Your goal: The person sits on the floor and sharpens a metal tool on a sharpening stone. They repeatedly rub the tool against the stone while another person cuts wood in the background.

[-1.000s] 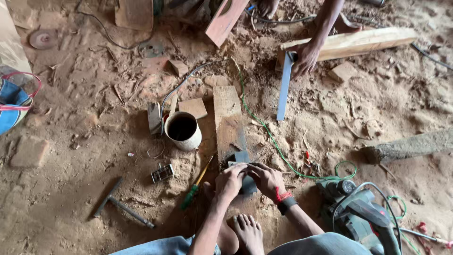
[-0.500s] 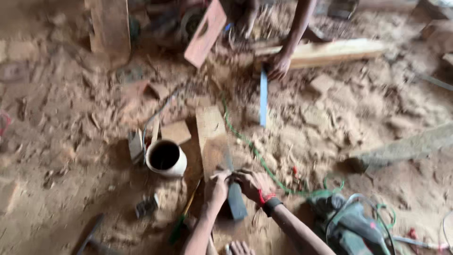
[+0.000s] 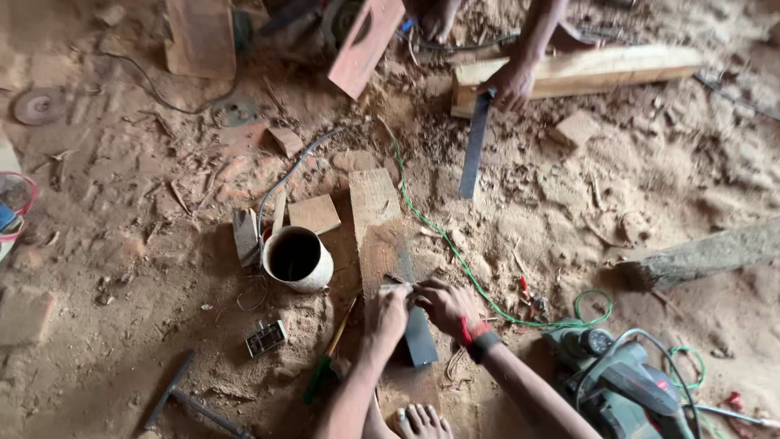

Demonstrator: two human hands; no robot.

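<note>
A dark flat metal blade (image 3: 420, 335) is held down on a wooden plank (image 3: 375, 213) by the left hand (image 3: 387, 313) and the right hand (image 3: 445, 306), fingers closed on it. A white tin can (image 3: 298, 259) is set just beside the plank on the sawdust floor (image 3: 122, 244). A green power planer (image 3: 621, 389) is seen near the right forearm. Farther off, a long blade (image 3: 474, 146) is gripped by another person's hand (image 3: 509, 84) against a timber beam (image 3: 581, 70).

A white tin can (image 3: 298, 259) stands open on the sawdust-covered floor (image 3: 122, 244), just beside small wood offcuts (image 3: 314, 213). A green cable (image 3: 455, 252) runs to a green power tool (image 3: 621, 390) at lower right. A hammer (image 3: 191, 398) lies lower left, a screwdriver (image 3: 327, 358) near it. A co-worker's hand (image 3: 510, 85) rests on a pale beam (image 3: 585, 69).
</note>
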